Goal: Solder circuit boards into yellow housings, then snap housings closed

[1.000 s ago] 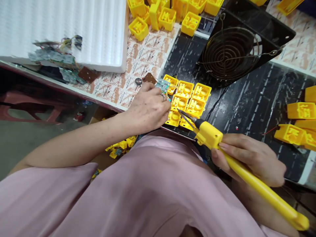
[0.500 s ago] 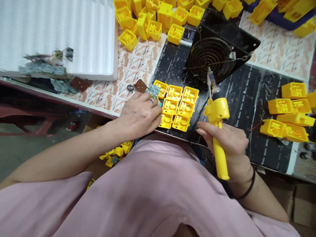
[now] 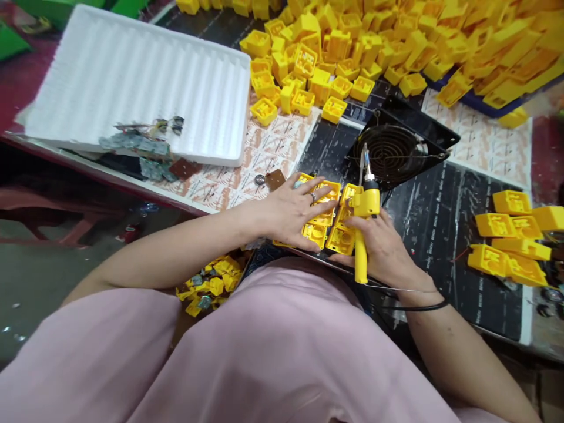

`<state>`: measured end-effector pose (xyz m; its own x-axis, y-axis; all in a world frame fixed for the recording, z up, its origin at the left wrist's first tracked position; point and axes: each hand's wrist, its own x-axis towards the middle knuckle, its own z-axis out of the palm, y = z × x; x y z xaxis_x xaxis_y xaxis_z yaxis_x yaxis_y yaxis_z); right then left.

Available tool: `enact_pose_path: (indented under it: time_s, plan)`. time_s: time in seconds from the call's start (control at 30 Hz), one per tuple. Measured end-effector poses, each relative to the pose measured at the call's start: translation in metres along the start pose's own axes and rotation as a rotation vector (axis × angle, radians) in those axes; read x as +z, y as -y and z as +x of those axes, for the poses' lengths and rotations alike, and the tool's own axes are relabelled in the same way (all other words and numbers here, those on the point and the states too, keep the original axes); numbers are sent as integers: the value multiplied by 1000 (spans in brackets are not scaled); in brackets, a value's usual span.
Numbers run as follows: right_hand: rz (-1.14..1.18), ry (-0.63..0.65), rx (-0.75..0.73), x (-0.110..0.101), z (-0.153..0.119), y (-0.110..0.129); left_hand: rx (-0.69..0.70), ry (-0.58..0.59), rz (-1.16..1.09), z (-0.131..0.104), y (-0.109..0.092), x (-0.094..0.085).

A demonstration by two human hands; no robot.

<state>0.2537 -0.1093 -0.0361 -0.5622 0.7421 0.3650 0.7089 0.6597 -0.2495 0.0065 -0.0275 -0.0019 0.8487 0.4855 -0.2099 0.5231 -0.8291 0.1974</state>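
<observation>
My left hand (image 3: 291, 212) lies with spread fingers over a block of small open yellow plastic housings (image 3: 314, 234), partly covering them. Beside that block, a narrow gap sets off a column of the same yellow housings (image 3: 341, 239). My right hand (image 3: 390, 247) grips a yellow soldering gun (image 3: 361, 252), its metal tip pointing away from me toward the fan. The thumb side of that hand is against the separated column. Brown board (image 3: 275, 179) and a small round part (image 3: 259, 180) lie just beyond my left hand.
A black fan (image 3: 385, 151) stands behind the housings. White foam tray (image 3: 145, 82) is at left, with circuit boards (image 3: 154, 154) on its edge. Many yellow housings (image 3: 335, 44) pile up at the back; several more (image 3: 511, 235) sit at right. Below the table edge are yellow pieces (image 3: 215, 285).
My left hand has opened and moved over the yellow housings. My right hand has brought the soldering gun left to them. One column now stands apart. The view has shifted.
</observation>
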Motion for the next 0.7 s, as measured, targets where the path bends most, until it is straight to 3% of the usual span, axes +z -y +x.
enact_pose_path:
  time_s: [0.1, 0.2, 0.27, 0.33, 0.4, 0.47, 0.57, 0.63, 0.7]
  plan:
    - [-19, -13, -22, 3, -3, -2, -60, -2, 21, -47, 3, 0]
    - [-37, -28, -32, 5, -6, -1, -113, 36, 11, -131, 9, 1]
    - [-24, -41, -37, 7, -5, 1, -172, -10, -18, -180, 16, 0]
    - [-3, -46, -55, 10, 0, 5, -173, -29, -88, -206, 21, -3]
    - [9, -50, -76, 15, 8, 10, -200, 8, -205, -202, 25, -7]
    - [22, -41, -91, 20, 18, 15, -220, -38, -258, -178, 34, -12]
    - [72, -45, -122, 24, 29, 19, -524, -225, 61, -144, 68, -28]
    - [105, -71, -103, 22, 30, 20, -776, -335, 223, -137, 101, -44]
    - [122, -121, -59, 17, 26, 20, -890, -344, 249, -139, 136, -60]
